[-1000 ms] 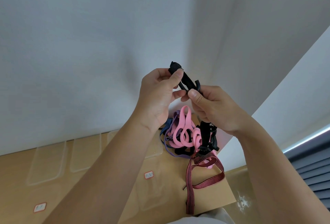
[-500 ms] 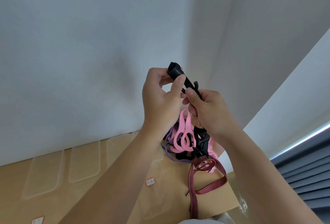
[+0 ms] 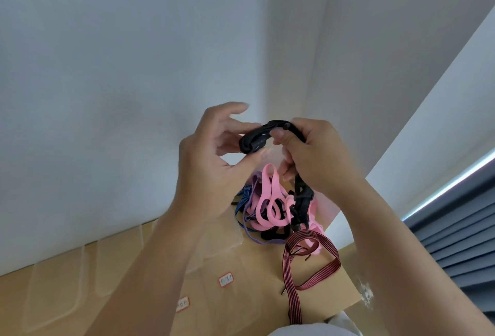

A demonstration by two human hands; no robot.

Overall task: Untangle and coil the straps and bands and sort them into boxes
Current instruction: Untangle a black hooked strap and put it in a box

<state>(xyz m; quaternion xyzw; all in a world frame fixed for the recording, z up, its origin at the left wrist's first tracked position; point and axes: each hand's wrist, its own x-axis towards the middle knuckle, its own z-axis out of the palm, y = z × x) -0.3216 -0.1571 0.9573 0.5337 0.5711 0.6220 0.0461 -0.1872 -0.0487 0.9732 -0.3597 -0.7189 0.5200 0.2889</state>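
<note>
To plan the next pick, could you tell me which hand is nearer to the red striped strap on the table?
Right. The right hand grips the black strap above the red striped strap; the left hand holds its coiled end further left.

Black strap, half-coiled, aloft above tangled heap of pink bands, striped red strap.

Plain indoor room: white walls, wooden table, blinds
</note>
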